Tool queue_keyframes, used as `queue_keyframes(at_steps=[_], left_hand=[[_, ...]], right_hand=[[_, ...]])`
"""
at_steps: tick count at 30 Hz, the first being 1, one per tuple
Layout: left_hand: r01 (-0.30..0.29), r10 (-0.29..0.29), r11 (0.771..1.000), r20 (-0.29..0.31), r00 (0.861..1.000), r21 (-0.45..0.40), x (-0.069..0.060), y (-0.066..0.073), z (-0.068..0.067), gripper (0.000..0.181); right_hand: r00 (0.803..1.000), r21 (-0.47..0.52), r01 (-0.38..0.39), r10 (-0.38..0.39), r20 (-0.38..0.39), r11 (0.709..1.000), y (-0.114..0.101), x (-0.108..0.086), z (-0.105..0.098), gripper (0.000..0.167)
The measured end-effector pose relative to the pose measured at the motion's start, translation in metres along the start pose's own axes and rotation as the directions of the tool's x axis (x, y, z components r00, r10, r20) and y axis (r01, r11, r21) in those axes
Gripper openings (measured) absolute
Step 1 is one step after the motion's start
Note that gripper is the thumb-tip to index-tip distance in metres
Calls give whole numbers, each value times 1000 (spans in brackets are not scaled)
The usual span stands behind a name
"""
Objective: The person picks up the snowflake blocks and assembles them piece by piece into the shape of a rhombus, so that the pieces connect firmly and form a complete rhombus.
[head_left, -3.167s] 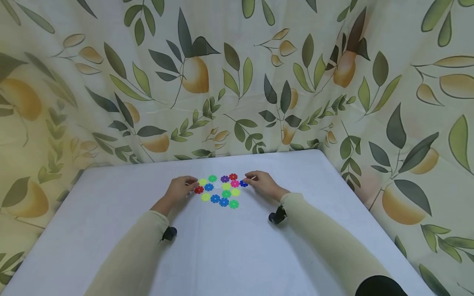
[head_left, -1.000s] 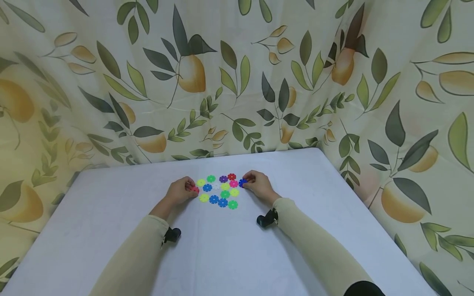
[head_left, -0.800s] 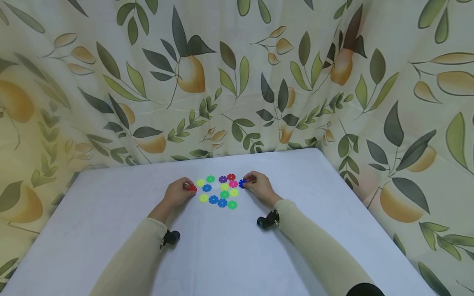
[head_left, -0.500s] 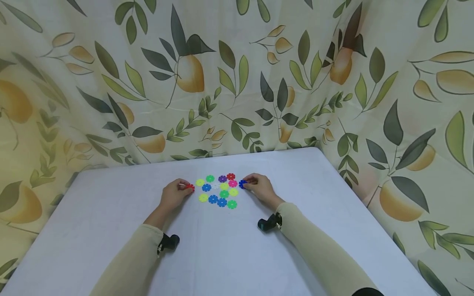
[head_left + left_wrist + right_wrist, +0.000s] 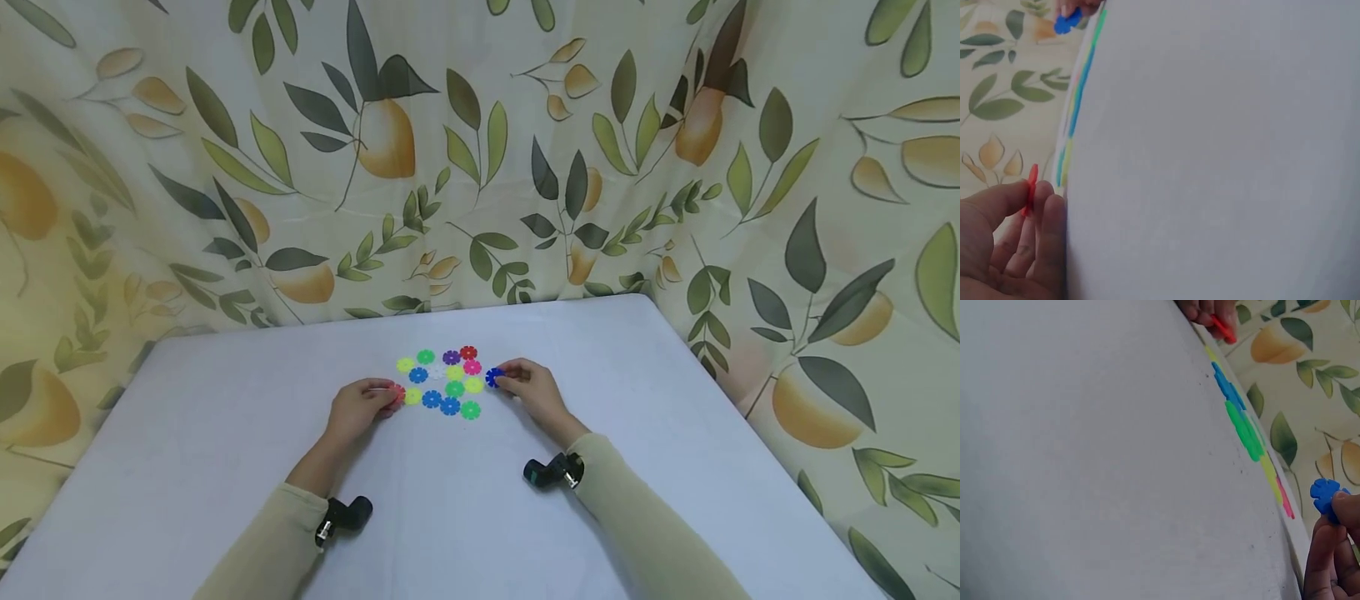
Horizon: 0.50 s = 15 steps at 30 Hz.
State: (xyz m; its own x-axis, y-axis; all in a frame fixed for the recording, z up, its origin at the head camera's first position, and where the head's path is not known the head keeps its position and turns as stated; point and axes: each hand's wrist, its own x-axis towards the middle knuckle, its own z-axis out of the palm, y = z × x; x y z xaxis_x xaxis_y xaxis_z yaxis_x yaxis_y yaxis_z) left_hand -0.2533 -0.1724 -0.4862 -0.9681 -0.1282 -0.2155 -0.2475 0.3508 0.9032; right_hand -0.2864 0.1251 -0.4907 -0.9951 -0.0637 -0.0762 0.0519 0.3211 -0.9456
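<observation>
Left fingers [image 5: 1052, 220] pinch a red disc [image 5: 1034, 172], right fingers [image 5: 1321, 550] a blue disc [image 5: 1322, 490], broad tabletop [image 5: 450, 517] spreading to side edges [image 5: 738, 417].

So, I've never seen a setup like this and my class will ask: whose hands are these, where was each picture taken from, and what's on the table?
There is no machine doing the work: these are a person's bare hands. The wide picture comes from a camera on the head, looking forward and down. The two tilted pictures come from small black cameras strapped to the wrists, so the table looks turned sideways. On it lie flower-shaped discs in several colours, close together. The left hand pinches a red disc; the right hand pinches a blue disc. Leaf-patterned cloth hangs behind.
</observation>
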Motion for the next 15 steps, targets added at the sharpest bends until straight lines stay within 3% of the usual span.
queue_keyframes(at_steps=[4,15], left_hand=[[8,-8,999,-3,1000,-49,-8,1,6,29],[19,-19,988,0,1000,-156,-28,1,23,29]], right_hand=[[1000,48,-8,8,2,999,-1,-8,3,23],[999,54,11,-13,35,998,0,-22,10,20]])
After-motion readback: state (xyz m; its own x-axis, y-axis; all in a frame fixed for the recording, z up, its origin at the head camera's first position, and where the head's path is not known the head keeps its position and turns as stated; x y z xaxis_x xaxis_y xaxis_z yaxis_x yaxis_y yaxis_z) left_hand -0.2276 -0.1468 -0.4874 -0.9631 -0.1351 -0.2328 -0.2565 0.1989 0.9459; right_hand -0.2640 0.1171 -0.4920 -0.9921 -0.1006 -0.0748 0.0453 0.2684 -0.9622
